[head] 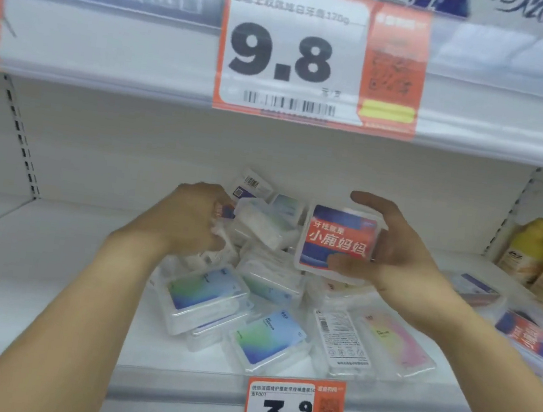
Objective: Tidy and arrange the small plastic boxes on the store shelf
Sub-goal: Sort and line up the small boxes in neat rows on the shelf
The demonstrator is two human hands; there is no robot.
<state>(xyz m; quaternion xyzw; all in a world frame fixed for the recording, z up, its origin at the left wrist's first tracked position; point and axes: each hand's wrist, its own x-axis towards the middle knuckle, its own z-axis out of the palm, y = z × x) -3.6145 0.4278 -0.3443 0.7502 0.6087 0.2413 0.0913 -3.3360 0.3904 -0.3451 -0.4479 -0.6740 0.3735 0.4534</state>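
On the shelf (48, 263), right hand (394, 256) grips a red-labelled box (338, 242); left hand (192, 219) clutches clear boxes (219, 251).

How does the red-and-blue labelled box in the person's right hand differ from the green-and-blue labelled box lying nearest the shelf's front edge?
1. The red-and-blue box is held up off the shelf by the right hand; the green-and-blue box lies on the shelf.
2. The red-and-blue box stands nearly upright, label facing the camera; the green-and-blue box lies flat, label up.
Both are small clear plastic boxes.
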